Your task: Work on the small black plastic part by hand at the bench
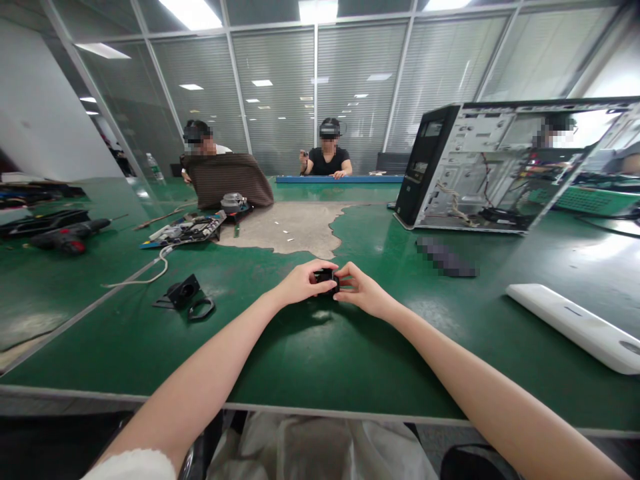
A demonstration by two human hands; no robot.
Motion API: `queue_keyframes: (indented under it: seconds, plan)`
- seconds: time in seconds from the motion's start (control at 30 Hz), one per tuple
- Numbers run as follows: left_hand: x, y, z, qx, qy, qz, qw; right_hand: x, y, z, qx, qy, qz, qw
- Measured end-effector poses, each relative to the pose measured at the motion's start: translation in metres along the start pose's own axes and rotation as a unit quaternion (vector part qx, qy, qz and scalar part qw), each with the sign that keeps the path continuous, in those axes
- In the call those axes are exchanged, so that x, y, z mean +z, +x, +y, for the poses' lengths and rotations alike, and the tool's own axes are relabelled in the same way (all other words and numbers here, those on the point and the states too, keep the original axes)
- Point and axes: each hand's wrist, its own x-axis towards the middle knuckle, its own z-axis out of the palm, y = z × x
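Observation:
Just above the green table, in the middle of the head view, my left hand (pixel 301 283) and my right hand (pixel 361 291) grip a small black part (pixel 327 281) between them. Fingers of both hands are closed on it from either side and cover much of it, so I cannot tell its exact kind. To the left of my hands lie an angular black plastic bracket (pixel 183 292) and a black ring-shaped piece (pixel 201 309), close together on the tabletop.
An opened computer case (pixel 465 167) stands at right, near a blurred dark object (pixel 446 257). A white elongated device (pixel 575 327) lies front right. Left are a circuit board (pixel 187 230), a cable (pixel 163 267) and a power drill (pixel 70 235). Two people sit across the table (pixel 280 360).

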Motion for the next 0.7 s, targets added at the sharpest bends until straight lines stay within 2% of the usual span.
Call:
queue_keyframes:
  seconds: [0.2,0.53,0.7]
  plan:
    - [0.0002,-0.0002,0.0007,0.003,-0.012,0.0,1.0,-0.0013,-0.0015,-0.0058,0.003,0.005,-0.014,1.0]
    - [-0.0009,-0.0006,0.0046,0.005,0.0,-0.003,1.0,-0.0013,0.0021,-0.0005,0.0,-0.011,0.016,1.0]
    - [-0.0008,-0.0001,0.0025,-0.002,-0.017,-0.007,1.0,-0.0013,0.0001,-0.0007,-0.004,-0.006,-0.004,1.0]
